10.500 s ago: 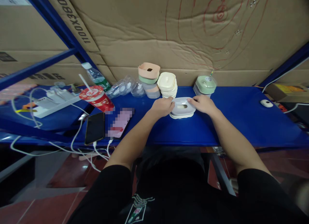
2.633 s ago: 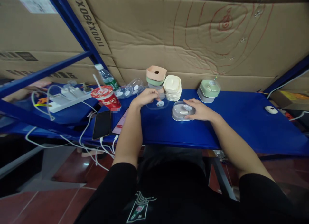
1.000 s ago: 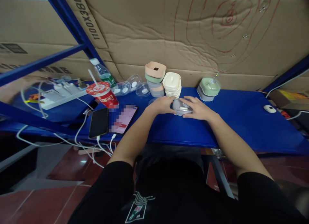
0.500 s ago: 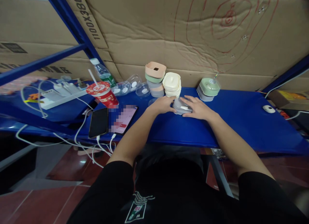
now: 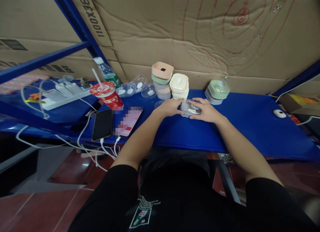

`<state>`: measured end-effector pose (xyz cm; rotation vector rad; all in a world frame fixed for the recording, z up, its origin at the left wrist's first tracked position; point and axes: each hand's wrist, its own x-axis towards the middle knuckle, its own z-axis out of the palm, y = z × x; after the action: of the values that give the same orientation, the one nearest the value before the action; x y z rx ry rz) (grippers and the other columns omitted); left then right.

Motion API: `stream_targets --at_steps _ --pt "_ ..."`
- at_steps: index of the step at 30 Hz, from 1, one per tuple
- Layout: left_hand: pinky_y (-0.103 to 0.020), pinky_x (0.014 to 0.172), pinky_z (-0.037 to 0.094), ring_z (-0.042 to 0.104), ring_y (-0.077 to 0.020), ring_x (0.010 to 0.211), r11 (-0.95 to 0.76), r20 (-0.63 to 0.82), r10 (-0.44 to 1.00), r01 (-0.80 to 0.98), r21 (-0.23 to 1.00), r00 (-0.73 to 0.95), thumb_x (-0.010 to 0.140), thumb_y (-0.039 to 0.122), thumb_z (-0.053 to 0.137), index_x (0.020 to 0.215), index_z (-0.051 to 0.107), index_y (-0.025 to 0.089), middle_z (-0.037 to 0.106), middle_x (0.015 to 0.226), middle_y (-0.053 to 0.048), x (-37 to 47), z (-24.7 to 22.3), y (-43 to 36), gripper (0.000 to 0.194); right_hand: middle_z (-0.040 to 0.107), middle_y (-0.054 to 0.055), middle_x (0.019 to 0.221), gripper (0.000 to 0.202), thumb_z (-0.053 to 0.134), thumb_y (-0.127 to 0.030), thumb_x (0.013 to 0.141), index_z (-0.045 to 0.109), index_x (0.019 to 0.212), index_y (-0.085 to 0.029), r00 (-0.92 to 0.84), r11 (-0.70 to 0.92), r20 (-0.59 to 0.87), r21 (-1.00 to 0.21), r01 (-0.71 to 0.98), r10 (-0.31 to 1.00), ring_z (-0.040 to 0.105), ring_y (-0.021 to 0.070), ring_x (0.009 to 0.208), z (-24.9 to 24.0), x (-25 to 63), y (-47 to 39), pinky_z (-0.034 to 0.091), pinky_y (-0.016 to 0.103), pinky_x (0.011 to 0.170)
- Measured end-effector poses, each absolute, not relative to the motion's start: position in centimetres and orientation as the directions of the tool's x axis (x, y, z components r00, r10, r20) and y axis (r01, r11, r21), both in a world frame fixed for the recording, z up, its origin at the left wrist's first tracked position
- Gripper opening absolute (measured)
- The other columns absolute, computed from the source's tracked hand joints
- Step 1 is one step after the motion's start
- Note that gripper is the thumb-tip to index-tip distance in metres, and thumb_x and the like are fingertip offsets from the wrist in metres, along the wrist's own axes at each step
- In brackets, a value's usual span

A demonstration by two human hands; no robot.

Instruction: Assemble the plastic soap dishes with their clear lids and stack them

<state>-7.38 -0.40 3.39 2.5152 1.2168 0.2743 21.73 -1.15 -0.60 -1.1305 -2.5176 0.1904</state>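
A small grey box with a clear domed lid (image 5: 186,107) rests on the blue table between my hands. My left hand (image 5: 169,108) is against its left side, with the thumb at the near edge and the other fingers behind. On the right side, my right hand (image 5: 207,111) grips it, fingers over the far top edge and thumb at the near edge. A small white piece shows under the lid. Just behind stands a stack of cream square dishes (image 5: 179,82). Beside that rises a stack of peach, green and grey tubs (image 5: 162,71).
Clear plastic lids (image 5: 149,92) lie left of the stacks. A green lidded box (image 5: 219,89) sits on a grey one at the back right. Left are a red cup (image 5: 108,96), a bottle (image 5: 109,75), two phones (image 5: 102,125) and white cables. A white earbud case (image 5: 279,113) lies far right.
My hands stay around the grey box, with slight finger shifts. More of the lid's top, with a round sticker, shows beside my right fingers. The camera view has shifted slightly.
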Motion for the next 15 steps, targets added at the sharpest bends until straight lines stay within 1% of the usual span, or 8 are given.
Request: stream_targets --at_steps 4,8,12,15 --pt "-0.049 0.119 0.056 0.069 -0.0417 0.148 -0.578 0.025 0.787 0.722 0.38 0.616 0.096 0.036 0.09 0.167 0.058 0.02 0.075 0.157 -0.019 -7.34 3.41 -0.41 0.079 0.056 0.019 0.174 0.1 0.08 -0.079 0.09 0.056 0.176 -0.032 -0.589 0.641 0.254 -0.276 0.716 0.767 0.059 0.0517 0.15 -0.44 21.69 -1.19 0.044 0.079 0.124" --pt "-0.05 0.119 0.056 0.07 -0.0413 0.146 -0.581 0.025 0.779 0.706 0.404 0.627 0.097 0.033 0.09 0.167 0.059 0.019 0.076 0.155 -0.018 -7.34 3.4 -0.4 0.078 0.054 0.02 0.174 0.105 0.08 -0.081 0.089 0.054 0.177 -0.03 -0.588 0.63 0.228 -0.24 0.739 0.776 0.06 0.0534 0.146 -0.01 21.4 -1.57 0.047 0.078 0.122" --pt "-0.05 0.121 0.055 0.069 -0.039 0.148 -0.587 0.032 0.768 0.684 0.433 0.639 0.098 0.03 0.088 0.168 0.058 0.021 0.074 0.158 -0.018 -7.49 3.08 -0.15 0.077 0.056 0.021 0.171 0.11 0.077 -0.088 0.087 0.054 0.177 -0.028 -0.574 0.616 0.233 -0.194 0.764 0.785 0.062 0.0552 0.14 0.13 21.04 -1.98 0.049 0.078 0.12" --pt "-0.047 0.121 0.055 0.069 -0.0365 0.149 -0.596 0.044 0.759 0.664 0.451 0.65 0.098 0.029 0.087 0.168 0.058 0.022 0.074 0.158 -0.016 -7.62 2.81 0.07 0.076 0.057 0.021 0.17 0.109 0.068 -0.093 0.091 0.053 0.178 -0.029 -0.569 0.62 0.256 -0.214 0.754 0.781 0.061 0.0554 0.144 -0.01 21.01 -2.05 0.05 0.078 0.12"
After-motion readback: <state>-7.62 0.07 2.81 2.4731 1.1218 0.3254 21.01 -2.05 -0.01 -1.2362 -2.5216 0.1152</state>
